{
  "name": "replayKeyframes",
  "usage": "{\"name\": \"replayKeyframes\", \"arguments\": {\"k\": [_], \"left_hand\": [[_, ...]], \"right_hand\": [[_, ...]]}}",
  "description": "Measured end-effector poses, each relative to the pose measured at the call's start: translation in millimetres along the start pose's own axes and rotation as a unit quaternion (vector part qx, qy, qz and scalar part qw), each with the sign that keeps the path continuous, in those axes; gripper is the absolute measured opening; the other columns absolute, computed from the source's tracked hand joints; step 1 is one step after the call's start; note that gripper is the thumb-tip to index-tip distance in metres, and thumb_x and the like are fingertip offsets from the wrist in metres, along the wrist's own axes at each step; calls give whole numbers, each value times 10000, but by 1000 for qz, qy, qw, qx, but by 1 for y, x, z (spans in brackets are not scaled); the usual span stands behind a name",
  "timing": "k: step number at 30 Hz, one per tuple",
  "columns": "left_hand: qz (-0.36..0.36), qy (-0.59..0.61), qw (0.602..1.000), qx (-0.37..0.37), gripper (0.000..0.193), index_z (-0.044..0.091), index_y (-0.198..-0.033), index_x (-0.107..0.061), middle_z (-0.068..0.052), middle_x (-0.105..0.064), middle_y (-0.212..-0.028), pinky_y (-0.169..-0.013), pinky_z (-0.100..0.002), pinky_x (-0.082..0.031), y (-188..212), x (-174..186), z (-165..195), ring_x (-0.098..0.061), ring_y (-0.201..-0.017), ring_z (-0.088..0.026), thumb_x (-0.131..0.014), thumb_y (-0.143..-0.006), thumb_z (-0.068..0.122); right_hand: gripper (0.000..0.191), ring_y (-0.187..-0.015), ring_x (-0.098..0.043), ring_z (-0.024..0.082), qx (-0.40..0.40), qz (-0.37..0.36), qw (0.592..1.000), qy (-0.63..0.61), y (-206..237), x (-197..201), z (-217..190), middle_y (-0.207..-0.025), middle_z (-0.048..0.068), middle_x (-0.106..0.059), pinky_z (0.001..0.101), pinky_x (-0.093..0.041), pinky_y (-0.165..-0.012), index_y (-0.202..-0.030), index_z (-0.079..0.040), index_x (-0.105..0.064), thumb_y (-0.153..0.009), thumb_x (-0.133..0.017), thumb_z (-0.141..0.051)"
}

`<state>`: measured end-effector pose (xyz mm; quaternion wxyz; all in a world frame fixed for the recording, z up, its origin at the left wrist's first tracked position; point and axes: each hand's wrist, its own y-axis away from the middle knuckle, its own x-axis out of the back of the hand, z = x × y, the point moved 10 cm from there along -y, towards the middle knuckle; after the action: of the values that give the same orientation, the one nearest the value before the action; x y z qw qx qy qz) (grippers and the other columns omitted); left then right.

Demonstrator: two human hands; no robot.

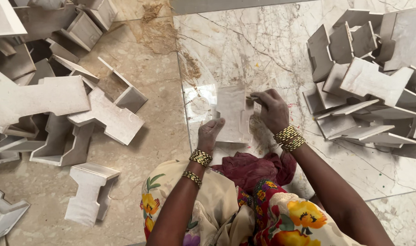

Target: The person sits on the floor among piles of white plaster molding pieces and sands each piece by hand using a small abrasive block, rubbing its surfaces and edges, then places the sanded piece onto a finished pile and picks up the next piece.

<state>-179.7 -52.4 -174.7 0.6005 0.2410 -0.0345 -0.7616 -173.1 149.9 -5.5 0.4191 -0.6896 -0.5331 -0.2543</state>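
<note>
Person sits on a marble floor (262, 41), head camera looking straight down. A flat notched stone piece (232, 114) lies on the floor at scene centre, just ahead of the lap.

Left hand (210, 132) presses on the piece's near corner, at about 7 o'clock of it, fingers together and flat, pinning rather than gripping. Right hand (272, 109) sits at the piece's 3 o'clock edge, fingers pinched shut on a thin dark tool (253, 97) whose tip touches the edge. What kind of tool cannot be told.

Judgement: the edge work goes best with the left palm holding firm so the piece does not slide on the polished floor, and with the tool kept low along the edge, strokes short.

Around:
- Pile of like pieces (367, 82) at 2 to 3 o'clock, stacked loosely and tilted, near the right forearm.
- Bigger scatter of pieces (62, 100) at 9 to 11 o'clock, several standing on edge.
- 1 piece alone (90, 191) at 8 o'clock.
- Sawdust-like grit (162, 32) at 12 o'clock, more beside the work.
- Dark red cloth (251, 168) in the lap.

In the way: the right pile crowds the elbow, and a wide sweep could topple it. Bangles (289, 138) on the right wrist hang close to the floor. Grit under the piece may let it skate.
</note>
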Motion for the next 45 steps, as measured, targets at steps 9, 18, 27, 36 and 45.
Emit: {"name": "replayKeyframes", "arguments": {"k": [9,18,27,36,45], "left_hand": [[132,71,987,-62,554,-199,-901,-568,-97,-454,-854,-759,-352,-357,-6,40,-2,-350,-838,-233,-796,-1067,278],[113,164,980,29,907,-10,-1393,-531,-28,-696,-1145,-699,-313,-664,5,28,16,-704,-1006,-166,-621,-821,688],[81,88,989,-88,452,-11,-932,-672,89,-449,-777,-651,-222,-334,-3,29,13,-363,-730,-35,-725,-984,435],[94,67,986,-119,348,-16,-928,-696,64,-558,-809,-681,-196,-381,3,26,25,-433,-750,-39,-753,-978,324],[91,209,971,-71,329,9,-1045,-606,43,-513,-938,-706,-280,-411,-3,34,1,-456,-853,-93,-717,-1009,316]], "right_hand": [[176,-821,-662,166,130,-68,989,31,27,-23,-33,-969,70,-659,258,-597,-630,-1053,-153,-750,-919,-666,-78],[165,-684,-660,110,-248,-40,906,-342,43,-21,17,-920,106,-709,271,-583,-560,-1155,38,-623,-1002,-582,-8],[215,-575,-641,114,-146,-25,964,-219,38,-6,-35,-831,106,-678,279,-532,-511,-1192,-7,-658,-999,-563,-16],[241,-583,-639,104,-214,-44,926,-309,47,-14,-34,-880,88,-694,268,-545,-475,-1221,-34,-642,-1008,-530,-47],[181,-696,-697,142,-252,3,936,-246,48,-7,-6,-929,120,-715,262,-574,-605,-1159,13,-646,-1000,-623,-71]]}}
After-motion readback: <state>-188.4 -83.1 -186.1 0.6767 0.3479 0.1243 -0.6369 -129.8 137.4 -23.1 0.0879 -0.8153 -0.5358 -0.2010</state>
